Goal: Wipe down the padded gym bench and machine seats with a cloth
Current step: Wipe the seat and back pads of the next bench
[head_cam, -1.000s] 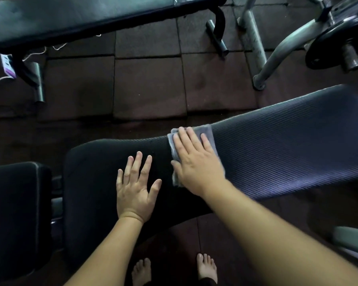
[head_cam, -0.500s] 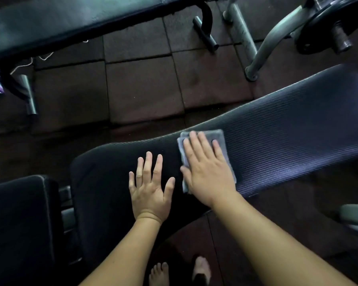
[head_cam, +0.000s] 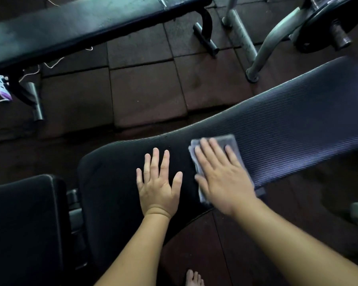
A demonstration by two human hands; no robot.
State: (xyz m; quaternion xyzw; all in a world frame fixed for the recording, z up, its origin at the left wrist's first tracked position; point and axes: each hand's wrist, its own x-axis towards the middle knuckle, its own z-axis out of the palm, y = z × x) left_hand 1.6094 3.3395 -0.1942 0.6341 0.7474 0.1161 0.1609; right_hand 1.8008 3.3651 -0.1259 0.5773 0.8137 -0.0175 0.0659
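A long padded bench back (head_cam: 287,124) with a ribbed dark surface slants up to the right across the view. My right hand (head_cam: 223,178) lies flat on a folded grey cloth (head_cam: 227,143), pressing it onto the pad. The cloth shows past my fingertips and beside my thumb. My left hand (head_cam: 159,182) rests flat on the smoother black part of the same pad, fingers spread, holding nothing. A separate black seat pad (head_cam: 23,223) sits at the lower left, across a gap with metal brackets.
A second flat black bench (head_cam: 81,19) stands across the top on dark legs. A grey machine frame (head_cam: 267,44) and a weight plate (head_cam: 335,21) are at the upper right. A power strip (head_cam: 1,85) with white cords lies at the left. Brown rubber floor tiles (head_cam: 145,93) lie between.
My right hand has slid the cloth to the right along the bench pad. The left hand stays flat on the pad. The view has shifted left and down.
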